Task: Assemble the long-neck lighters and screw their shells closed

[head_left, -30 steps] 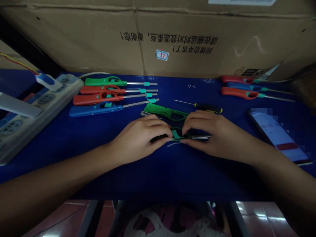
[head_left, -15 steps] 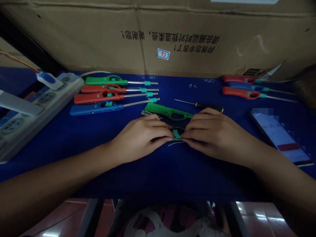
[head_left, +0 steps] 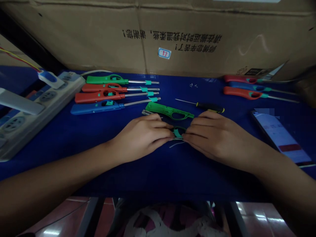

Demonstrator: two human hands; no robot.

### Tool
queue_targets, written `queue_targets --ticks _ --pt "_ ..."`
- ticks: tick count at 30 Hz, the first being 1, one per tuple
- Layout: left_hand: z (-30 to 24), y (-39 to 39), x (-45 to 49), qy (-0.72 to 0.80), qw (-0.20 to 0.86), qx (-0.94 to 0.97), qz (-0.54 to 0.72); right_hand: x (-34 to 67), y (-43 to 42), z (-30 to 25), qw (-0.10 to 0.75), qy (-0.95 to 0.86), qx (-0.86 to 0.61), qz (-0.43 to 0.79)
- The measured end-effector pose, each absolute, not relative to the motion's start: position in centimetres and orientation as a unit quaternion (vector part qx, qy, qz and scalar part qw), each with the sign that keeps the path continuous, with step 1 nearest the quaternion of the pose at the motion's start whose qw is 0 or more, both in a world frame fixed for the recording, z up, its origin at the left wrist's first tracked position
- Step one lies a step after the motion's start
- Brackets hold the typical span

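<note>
Between my two hands is a green lighter half-shell (head_left: 181, 128), mostly covered by my fingers, with a teal trigger (head_left: 177, 133) showing in its loop. My left hand (head_left: 145, 135) pinches its left part, fingers closed. At its right part, my right hand (head_left: 217, 136) is closed on it too. A thin wire (head_left: 175, 144) sticks out below the fingertips. Just beyond my hands lies a loose green lighter casing half (head_left: 168, 110), inner side up. A small metal piece (head_left: 146, 112) rests by its left end, partly behind my left hand.
Several assembled lighters (head_left: 98, 96) lie in a row at left, and more lighters (head_left: 247, 93) at right. A screwdriver (head_left: 209, 107) and tiny screws (head_left: 193, 85) lie behind my right hand. A phone (head_left: 281, 136), a power strip (head_left: 46, 98) and a cardboard box (head_left: 98, 39) surround the blue table (head_left: 148, 177).
Both hands keep their grip on the lighter half-shell with only slight finger shifts. The whole view has moved a little.
</note>
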State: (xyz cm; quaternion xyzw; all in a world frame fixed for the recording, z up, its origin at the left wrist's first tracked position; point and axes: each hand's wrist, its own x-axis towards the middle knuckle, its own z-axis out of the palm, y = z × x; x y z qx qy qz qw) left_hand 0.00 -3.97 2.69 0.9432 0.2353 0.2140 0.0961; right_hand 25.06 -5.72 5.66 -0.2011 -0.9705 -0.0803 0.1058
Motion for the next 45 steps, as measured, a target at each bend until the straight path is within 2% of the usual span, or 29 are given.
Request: queue_targets --ticks 6,10,17,21,35,45 --pt "2.6 -3.9 -0.1 0.235 0.09 0.947 0.202 24.7 -6.1 5.8 0.08 -0.97 -0.19 -0.128" --pt "2.7 -4.0 -0.1 0.232 0.084 0.948 0.199 24.9 -6.0 5.7 0.088 -0.971 -0.199 -0.1" --pt "3.1 -4.5 0.0 0.205 -0.015 0.962 0.179 25.3 -4.8 4.7 0.173 -0.917 -0.31 0.18" --pt "3.2 -4.7 -0.2 0.196 -0.052 0.964 0.169 25.3 -4.6 4.5 0.191 -0.887 -0.333 0.257" --pt "3.4 -4.6 -0.4 0.182 -0.05 0.963 0.19 25.3 -4.7 4.8 0.186 -0.862 -0.362 0.302" --pt "3.4 -4.8 -0.6 0.173 0.007 0.967 0.188 25.2 -4.6 4.6 0.181 -0.853 -0.391 0.296"
